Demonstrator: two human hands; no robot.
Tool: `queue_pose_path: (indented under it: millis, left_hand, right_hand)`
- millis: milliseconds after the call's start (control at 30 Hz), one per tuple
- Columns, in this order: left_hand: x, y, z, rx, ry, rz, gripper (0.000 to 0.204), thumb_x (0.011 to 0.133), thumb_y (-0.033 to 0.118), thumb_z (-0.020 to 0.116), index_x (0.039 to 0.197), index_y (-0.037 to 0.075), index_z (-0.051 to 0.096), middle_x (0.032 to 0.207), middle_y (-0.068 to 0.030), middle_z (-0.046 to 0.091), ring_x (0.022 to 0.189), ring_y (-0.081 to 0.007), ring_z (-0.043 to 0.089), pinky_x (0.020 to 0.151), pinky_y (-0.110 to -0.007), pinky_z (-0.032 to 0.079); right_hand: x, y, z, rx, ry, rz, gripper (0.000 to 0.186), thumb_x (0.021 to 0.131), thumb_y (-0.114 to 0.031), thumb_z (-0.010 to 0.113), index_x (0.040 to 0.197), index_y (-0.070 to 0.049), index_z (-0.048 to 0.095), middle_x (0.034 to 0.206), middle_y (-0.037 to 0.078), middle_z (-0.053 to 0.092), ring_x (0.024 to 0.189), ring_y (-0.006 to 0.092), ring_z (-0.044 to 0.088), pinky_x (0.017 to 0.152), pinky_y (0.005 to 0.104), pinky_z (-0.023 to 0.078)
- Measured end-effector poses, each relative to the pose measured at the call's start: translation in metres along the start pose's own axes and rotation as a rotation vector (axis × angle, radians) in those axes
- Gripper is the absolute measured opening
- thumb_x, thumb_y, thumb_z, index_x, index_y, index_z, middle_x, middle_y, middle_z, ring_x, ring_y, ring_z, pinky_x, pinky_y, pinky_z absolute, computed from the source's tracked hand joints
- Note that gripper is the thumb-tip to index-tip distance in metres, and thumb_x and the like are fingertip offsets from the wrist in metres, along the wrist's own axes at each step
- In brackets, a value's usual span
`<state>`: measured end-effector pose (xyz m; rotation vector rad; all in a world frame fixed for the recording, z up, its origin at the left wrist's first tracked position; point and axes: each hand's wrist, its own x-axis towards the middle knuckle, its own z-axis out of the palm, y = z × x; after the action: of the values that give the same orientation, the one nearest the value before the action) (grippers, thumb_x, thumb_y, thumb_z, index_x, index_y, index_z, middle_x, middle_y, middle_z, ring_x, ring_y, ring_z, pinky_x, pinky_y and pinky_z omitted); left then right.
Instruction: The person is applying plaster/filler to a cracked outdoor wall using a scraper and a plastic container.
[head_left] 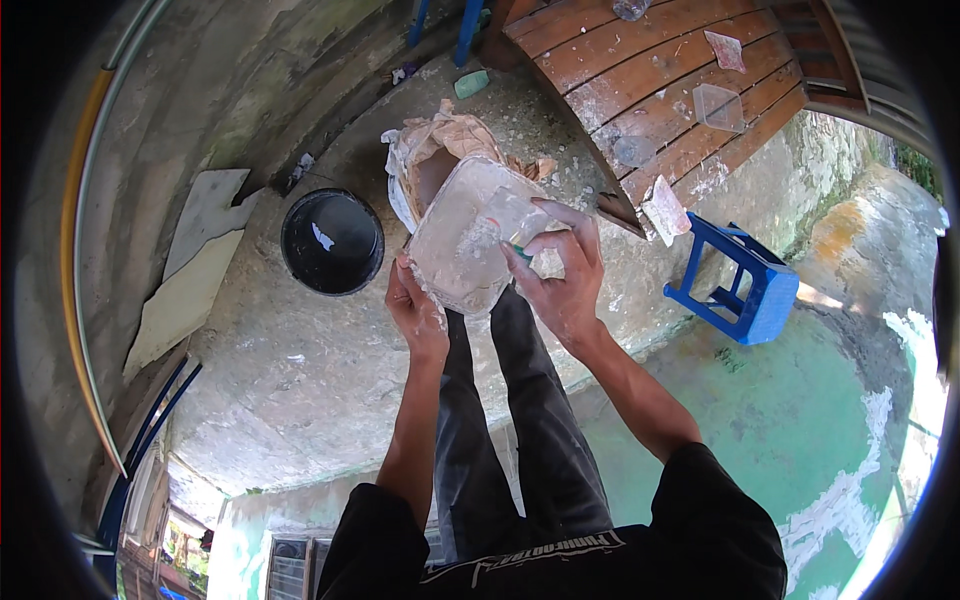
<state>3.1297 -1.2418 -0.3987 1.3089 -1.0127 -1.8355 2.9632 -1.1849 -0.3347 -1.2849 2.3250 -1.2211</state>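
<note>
A pale, dust-coated plastic container (458,230) is held at centre, in front of an open paper sack (437,165) with crumpled edges. My left hand (415,310) grips the container's lower left edge, fingers curled around it. My right hand (565,280) is at the container's right side, fingers closed on a small green-handled tool (519,250), whose far end is hard to make out against the powdery surface. Both hands are dusted white.
A black basin (331,241) stands left of the sack. Pale board pieces (185,290) lean on the left wall. A slatted wooden platform (650,90) with clear containers is at upper right. A blue plastic stool (730,285) lies tipped below it. A green block (470,83) lies behind.
</note>
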Motion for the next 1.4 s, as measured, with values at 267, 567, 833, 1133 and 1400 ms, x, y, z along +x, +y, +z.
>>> queue_pose_path:
  millis: [267,567,833,1133,1400]
  left_hand:
    - [0.001,-0.013,0.002,-0.348,0.016,-0.1,0.04,0.096,0.036,0.044,0.119,0.004,0.046,0.119,-0.0071,0.052,0.113,-0.0188,0.05,0.097,-0.037,0.04]
    - [0.012,-0.004,-0.002,-0.285,0.035,0.005,0.037,0.098,0.035,0.04,0.117,0.005,0.05,0.116,-0.007,0.055,0.105,-0.0148,0.054,0.094,-0.034,0.042]
    - [0.018,0.015,-0.013,-0.255,0.063,-0.062,0.037,0.1,0.029,0.035,0.106,-0.001,0.055,0.1,-0.0061,0.06,0.088,-0.0092,0.054,0.081,-0.026,0.044]
    - [0.036,0.04,-0.029,0.366,0.223,0.287,0.044,0.101,0.029,0.031,0.114,-0.006,0.054,0.108,-0.0137,0.06,0.097,-0.0184,0.057,0.084,-0.029,0.045]
    - [0.054,0.026,-0.061,-0.019,0.11,0.197,0.046,0.1,0.036,0.034,0.122,-0.002,0.048,0.116,-0.0108,0.056,0.104,-0.017,0.053,0.092,-0.029,0.04]
  right_hand:
    - [0.005,-0.012,-0.006,0.001,0.082,-0.07,0.027,0.062,-0.002,0.079,0.075,-0.005,0.055,0.109,0.013,0.057,0.097,0.0286,0.057,0.077,0.0358,0.049]
    - [0.01,-0.021,0.002,0.074,0.034,-0.133,0.028,0.063,-0.002,0.079,0.074,-0.005,0.053,0.111,0.015,0.056,0.099,0.0296,0.056,0.077,0.0352,0.048]
    - [0.021,-0.006,0.002,0.953,0.308,0.539,0.021,0.085,-0.004,0.062,0.075,-0.008,0.044,0.102,0.01,0.06,0.094,0.0145,0.057,0.079,0.0293,0.048]
    - [0.023,0.07,0.057,0.607,0.348,0.489,0.02,0.081,-0.01,0.069,0.077,-0.008,0.05,0.088,0.006,0.06,0.081,0.0159,0.059,0.067,0.0292,0.053]
    - [0.023,0.113,0.167,-0.283,-0.481,0.096,0.019,0.075,-0.019,0.065,0.085,-0.003,0.06,0.087,0.015,0.062,0.08,0.0317,0.063,0.066,0.0412,0.053]
